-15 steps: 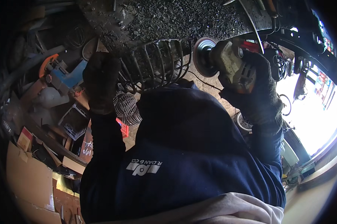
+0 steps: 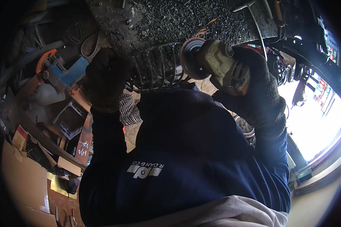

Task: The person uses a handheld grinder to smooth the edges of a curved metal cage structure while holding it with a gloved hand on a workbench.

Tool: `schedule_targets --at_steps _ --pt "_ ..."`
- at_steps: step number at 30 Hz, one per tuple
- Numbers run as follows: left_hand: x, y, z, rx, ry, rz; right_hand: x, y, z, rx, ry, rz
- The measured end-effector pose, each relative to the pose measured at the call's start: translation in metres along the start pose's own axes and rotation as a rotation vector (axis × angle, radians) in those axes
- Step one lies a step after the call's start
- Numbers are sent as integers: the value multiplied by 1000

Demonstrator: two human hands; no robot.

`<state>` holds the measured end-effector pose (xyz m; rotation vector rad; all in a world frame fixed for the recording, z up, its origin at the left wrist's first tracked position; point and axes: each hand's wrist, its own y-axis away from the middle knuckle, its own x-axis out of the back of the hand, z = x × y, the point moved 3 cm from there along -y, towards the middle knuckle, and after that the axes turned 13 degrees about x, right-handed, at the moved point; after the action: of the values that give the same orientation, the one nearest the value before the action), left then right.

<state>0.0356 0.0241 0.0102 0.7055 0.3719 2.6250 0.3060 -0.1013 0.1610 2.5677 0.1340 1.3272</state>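
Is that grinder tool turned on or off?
On, it seems: orange sparks streak just beyond the edge of the round disc on the grinder, which the right hand is gripping.

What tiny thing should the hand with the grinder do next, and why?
I'd guess the right hand should ease the grinder a little along the dark barred frame, pressing lightly: orange sparks fly over the bench, so the disc seems to be biting, and the left hand is at the frame's left end.
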Motion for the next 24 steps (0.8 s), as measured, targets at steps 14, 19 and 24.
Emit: schedule_targets --at_steps 14,19,24 --pt "-1 -5 -7 -11 9 -10 6 -5 -13 -6 -59 -42" --pt "-2 -2 -8 -27 122 1 2 -1 -8 -30 -68 -39" --pt "-2 -3 -8 -94 3 49 6 -5 -13 -82 -89 -69"
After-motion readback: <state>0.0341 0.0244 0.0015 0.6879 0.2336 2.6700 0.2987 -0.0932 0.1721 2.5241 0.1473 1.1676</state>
